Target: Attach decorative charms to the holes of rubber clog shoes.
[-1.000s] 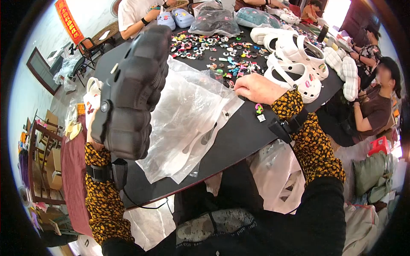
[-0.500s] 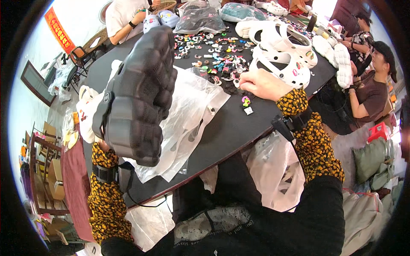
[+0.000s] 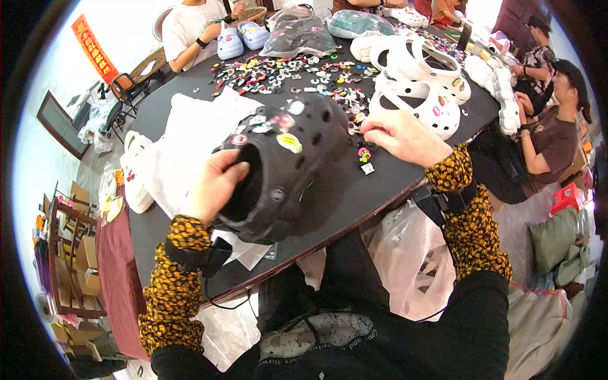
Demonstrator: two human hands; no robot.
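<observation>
A black foam clog [image 3: 310,183] with several charms on its upper, including a yellow oval [image 3: 289,143], hangs tilted over the table. My left hand [image 3: 214,187] grips it by the rim of its foot opening, thumb inside. To its right my right hand [image 3: 408,136] is closed, fingertips pinched together at the edge of the loose charms; whatever they hold is too small to make out. Just below those fingers lie a pink-and-green charm [image 3: 363,155] and a small white charm [image 3: 368,169]. A white plastic bag [image 3: 174,152] lies behind the clog.
Loose charms [image 3: 297,73] spread across the dark table [image 3: 354,206]. White clogs [image 3: 421,111] stand at the right, another [image 3: 135,171] at the left edge. Blue clogs [image 3: 231,43] and a filled bag [image 3: 297,35] sit at the back. Other people sit around the table.
The black clog has turned from showing its bumpy sole to showing its charm-covered upper, and has come down to the right. My right hand has shifted slightly right, fingers still pinched.
</observation>
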